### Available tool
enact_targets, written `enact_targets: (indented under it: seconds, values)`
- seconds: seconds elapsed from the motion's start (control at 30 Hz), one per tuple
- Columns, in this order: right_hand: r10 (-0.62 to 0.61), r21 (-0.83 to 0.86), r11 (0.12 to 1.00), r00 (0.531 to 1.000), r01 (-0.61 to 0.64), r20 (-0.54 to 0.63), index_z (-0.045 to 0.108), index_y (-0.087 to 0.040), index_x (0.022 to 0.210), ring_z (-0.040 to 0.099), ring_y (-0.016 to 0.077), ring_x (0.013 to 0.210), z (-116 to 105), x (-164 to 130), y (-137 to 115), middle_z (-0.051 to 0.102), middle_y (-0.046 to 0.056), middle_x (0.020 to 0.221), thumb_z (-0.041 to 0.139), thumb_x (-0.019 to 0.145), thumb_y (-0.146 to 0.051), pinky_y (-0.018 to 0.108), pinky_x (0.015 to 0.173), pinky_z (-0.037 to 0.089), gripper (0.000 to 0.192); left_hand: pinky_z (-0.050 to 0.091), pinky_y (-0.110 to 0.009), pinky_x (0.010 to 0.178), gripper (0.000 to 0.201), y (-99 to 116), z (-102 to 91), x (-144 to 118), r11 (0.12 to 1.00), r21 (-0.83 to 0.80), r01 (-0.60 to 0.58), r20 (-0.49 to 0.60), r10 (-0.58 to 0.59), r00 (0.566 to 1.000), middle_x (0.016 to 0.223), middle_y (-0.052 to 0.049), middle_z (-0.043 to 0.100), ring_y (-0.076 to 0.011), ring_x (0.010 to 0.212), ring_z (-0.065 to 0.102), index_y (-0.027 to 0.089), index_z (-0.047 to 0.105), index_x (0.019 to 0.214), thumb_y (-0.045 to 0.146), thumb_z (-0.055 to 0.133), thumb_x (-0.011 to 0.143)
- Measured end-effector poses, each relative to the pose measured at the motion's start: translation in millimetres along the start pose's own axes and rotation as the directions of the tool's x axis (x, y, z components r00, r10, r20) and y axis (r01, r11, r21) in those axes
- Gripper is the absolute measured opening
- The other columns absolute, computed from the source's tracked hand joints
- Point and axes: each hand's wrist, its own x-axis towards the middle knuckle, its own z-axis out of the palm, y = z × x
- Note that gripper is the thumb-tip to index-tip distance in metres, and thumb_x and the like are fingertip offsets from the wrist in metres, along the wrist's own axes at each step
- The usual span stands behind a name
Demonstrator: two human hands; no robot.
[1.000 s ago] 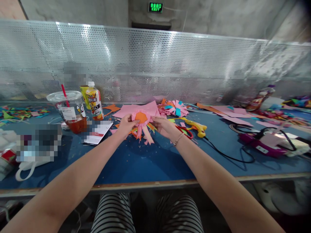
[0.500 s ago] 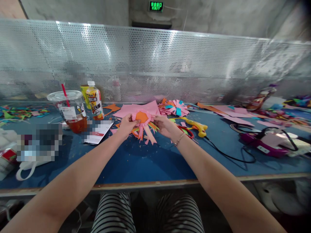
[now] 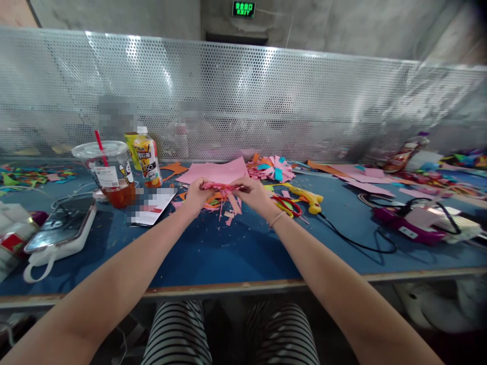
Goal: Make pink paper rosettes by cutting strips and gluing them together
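Left hand (image 3: 197,195) and right hand (image 3: 255,195) pinching paper rosette (image 3: 222,187) edge-on above blue worktop (image 3: 213,248), near scissors (image 3: 286,205); assembly step, steady grip needed next.

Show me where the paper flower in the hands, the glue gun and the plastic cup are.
paper flower (image 3: 222,187), head view, pink edge between the hands
glue gun (image 3: 310,198), head view, yellow body
plastic cup (image 3: 114,175), head view, side wall

Pink paper flower (image 3: 222,187) with orange strips; blue table (image 3: 213,248); pink paper sheet (image 3: 216,171); yellow glue gun (image 3: 306,196); red-handled scissors (image 3: 287,203); black-white striped trousers (image 3: 178,334); silver perforated screen (image 3: 243,96); red straw (image 3: 99,141).
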Motion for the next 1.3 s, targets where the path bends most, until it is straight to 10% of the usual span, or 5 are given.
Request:
enact_targets:
  seconds: [0.17,0.33,0.53,1.3]
  values:
    - [-0.234,-0.222,0.948,0.972,0.228,-0.002,0.068,-0.024,0.085,0.059,0.0155,0.082,1,-4,-4,0.065,0.004,0.087,0.05,0.078,-0.017,0.032,0.078,0.047,0.02,0.046,-0.035,0.079,0.048,2,-3.1,0,0.954,0.199,-0.224,0.043,0.22,0.975,0.106,-0.008,0.058,-0.0186,0.09,0.058,0.019,0.055,0.104,0.015,0.064,0.057]
    - [-0.349,-0.357,0.88,0.936,0.314,-0.037,0.067,-0.024,0.087,0.059,0.0163,0.088,-3,-7,-8,0.066,0.005,0.09,0.046,0.079,-0.014,0.036,0.084,0.046,0.024,0.033,-0.041,0.096,0.038,19,-7.9,-4,0.538,0.594,-0.599,0.199,0.623,0.757,0.115,-0.007,0.055,-0.0233,0.112,0.046,0.022,0.059,0.099,0.009,0.059,0.063]
    - [-0.44,-0.434,0.825,0.893,0.362,-0.093,0.066,-0.025,0.085,0.059,0.0159,0.089,-3,-9,-11,0.066,0.004,0.09,0.046,0.08,-0.013,0.034,0.083,0.046,0.023,0.034,-0.037,0.09,0.024,25,-9.2,-12,0.244,0.664,-0.707,0.408,0.673,0.616,0.101,-0.004,0.061,-0.0201,0.098,0.05,0.024,0.061,0.092,0.011,0.052,0.073]
    - [-0.492,-0.54,0.683,0.856,0.491,0.156,0.059,-0.021,0.098,0.054,0.0187,0.095,1,-11,-27,0.063,0.005,0.095,0.043,0.079,-0.008,0.037,0.084,0.043,0.028,0.037,-0.033,0.078,0.018,29,-5.9,-16,0.284,0.671,-0.685,0.337,0.706,0.623,0.078,-0.002,0.062,-0.0183,0.083,0.052,0.021,0.055,0.068,0.004,0.048,0.069]
